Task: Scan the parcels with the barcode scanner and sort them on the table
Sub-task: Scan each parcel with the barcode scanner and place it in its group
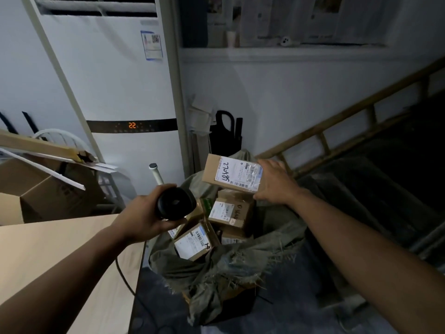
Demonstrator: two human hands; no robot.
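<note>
Parcels (192,242) lie label-up in the open woven sack (228,261) on the floor, just right of the table (48,249) edge. Left hand (142,218) grips the barcode scanner (174,204) over the sack mouth, head directed forward and right. Right hand (274,184) holds one lifted parcel (231,173) by its right end, label facing the camera, long axis running left-right. This parcel sits up and right of the scanner, near it; judged step: align the scanner on its barcode

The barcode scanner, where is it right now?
The barcode scanner is in the left hand, left of centre in the head view, above the table edge and beside the sack of parcels.
</note>
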